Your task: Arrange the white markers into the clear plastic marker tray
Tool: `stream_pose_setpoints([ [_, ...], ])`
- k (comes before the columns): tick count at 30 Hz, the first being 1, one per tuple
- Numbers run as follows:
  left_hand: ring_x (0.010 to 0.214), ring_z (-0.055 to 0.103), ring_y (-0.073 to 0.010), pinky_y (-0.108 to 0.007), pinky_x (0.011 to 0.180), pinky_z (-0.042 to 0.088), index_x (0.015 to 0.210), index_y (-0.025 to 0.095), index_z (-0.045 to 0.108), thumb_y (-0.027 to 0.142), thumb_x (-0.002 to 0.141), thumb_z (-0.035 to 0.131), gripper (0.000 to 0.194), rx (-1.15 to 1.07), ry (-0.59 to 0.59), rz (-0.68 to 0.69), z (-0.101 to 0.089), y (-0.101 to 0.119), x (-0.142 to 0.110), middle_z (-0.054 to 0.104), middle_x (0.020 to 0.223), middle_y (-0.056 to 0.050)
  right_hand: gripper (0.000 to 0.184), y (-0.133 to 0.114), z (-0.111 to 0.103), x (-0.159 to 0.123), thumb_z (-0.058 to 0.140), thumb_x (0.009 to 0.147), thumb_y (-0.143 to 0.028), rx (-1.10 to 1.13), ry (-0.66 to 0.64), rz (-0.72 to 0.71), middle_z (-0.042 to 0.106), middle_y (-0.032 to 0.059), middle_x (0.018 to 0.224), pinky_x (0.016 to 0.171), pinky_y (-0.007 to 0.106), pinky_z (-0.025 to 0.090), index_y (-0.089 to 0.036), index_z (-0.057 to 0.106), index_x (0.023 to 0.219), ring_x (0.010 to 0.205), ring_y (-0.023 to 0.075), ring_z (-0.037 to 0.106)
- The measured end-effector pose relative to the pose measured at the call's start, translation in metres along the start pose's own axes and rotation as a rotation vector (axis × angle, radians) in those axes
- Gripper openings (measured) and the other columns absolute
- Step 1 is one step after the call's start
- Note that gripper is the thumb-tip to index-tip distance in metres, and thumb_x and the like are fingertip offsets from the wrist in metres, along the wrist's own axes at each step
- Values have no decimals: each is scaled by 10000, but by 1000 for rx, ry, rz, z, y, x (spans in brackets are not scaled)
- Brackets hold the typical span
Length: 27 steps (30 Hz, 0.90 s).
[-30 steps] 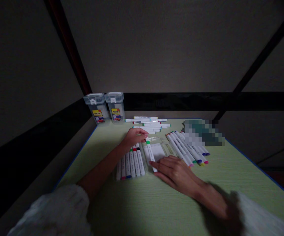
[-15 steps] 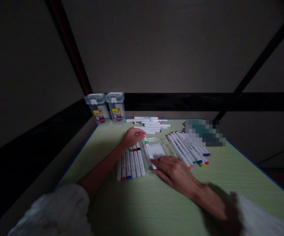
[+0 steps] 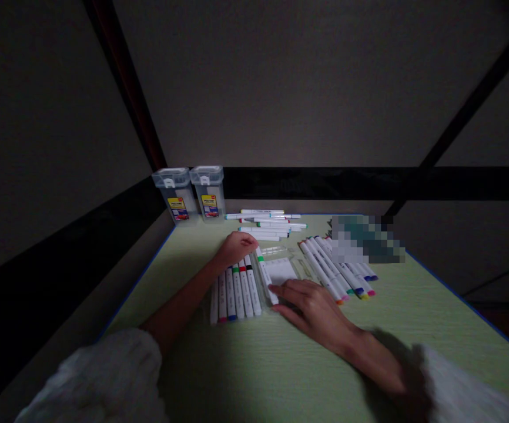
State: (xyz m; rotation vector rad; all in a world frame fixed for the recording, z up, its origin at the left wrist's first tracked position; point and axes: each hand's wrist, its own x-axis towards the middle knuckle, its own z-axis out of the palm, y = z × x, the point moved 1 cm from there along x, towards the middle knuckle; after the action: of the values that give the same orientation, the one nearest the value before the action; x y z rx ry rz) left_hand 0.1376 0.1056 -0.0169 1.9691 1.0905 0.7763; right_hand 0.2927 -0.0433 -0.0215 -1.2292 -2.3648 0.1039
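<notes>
A white marker with a green band point(image 3: 264, 273) lies slanted over a clear plastic tray point(image 3: 280, 251). My left hand point(image 3: 237, 247) pinches its far end between thumb and fingers. At its near end, the thumb and fingertips of my right hand point(image 3: 314, 302) close on the marker. Just left of it, a row of several white markers point(image 3: 239, 296) lies side by side, with red, blue, green and black marks. The far ends of some are hidden by my left hand. A white card or paper point(image 3: 281, 270) shows in the tray beside the held marker.
Two clear lidded boxes point(image 3: 176, 197) with yellow labels stand at the back left. Loose white markers point(image 3: 267, 224) lie along the table's back. To the right is another group of markers point(image 3: 325, 267), next to a blurred-out patch point(image 3: 364, 238). A dark wall rises behind the table point(image 3: 245, 364).
The green-banded marker has shifted slightly left, closer to the row, with both hands still on it. My left hand has lowered a little. The other things stay in place.
</notes>
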Motion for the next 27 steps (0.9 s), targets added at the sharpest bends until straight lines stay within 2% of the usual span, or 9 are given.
stream_pose_setpoints([
  [8,671,594,-131,-221,667,456,651,105,654,145,639,492,167,88,-15,37,0,-5,1,671,672,-33,300,0,0,0,423,850,-321,52,-5,5,608,42,812,673,297,442,-174,576,1062,760,168,571],
  [27,648,593,-135,-207,611,452,680,74,651,154,648,488,184,109,-71,18,3,-17,3,665,685,-60,309,1,2,1,414,859,-337,110,-63,-19,599,45,839,706,296,455,-163,569,1063,793,166,563],
])
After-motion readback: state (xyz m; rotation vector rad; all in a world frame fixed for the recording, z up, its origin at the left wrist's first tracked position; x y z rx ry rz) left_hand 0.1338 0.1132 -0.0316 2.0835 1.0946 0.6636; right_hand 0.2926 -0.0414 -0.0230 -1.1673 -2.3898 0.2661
